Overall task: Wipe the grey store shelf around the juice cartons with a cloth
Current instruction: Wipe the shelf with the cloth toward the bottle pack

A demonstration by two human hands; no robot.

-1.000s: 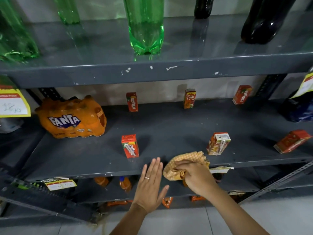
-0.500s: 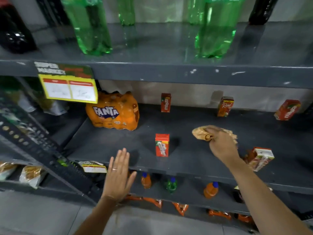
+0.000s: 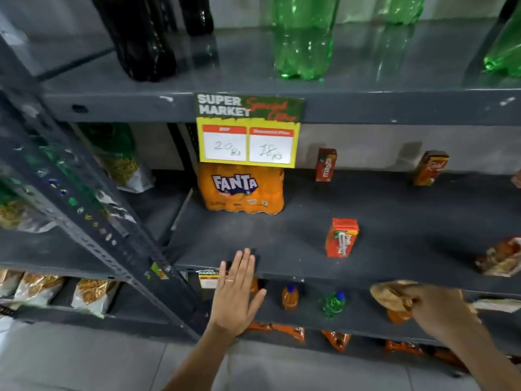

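The grey shelf runs across the middle of the view. A red juice carton stands near its front, and two more cartons stand at the back wall. Another carton lies tilted at the right edge. My right hand is shut on a bunched orange checked cloth, held in front of the shelf's front edge at the lower right. My left hand is flat with fingers together, fingertips at the shelf's front lip, holding nothing.
An orange Fanta pack sits at the shelf's back left under a yellow price sign. Dark and green bottles stand on the shelf above. Small bottles and snack packets fill the shelf below. A slanted perforated metal upright crosses the left.
The view has swung left. My right hand with the cloth has come off the shelf surface, back and down to its front edge. My left hand stays near the front lip.
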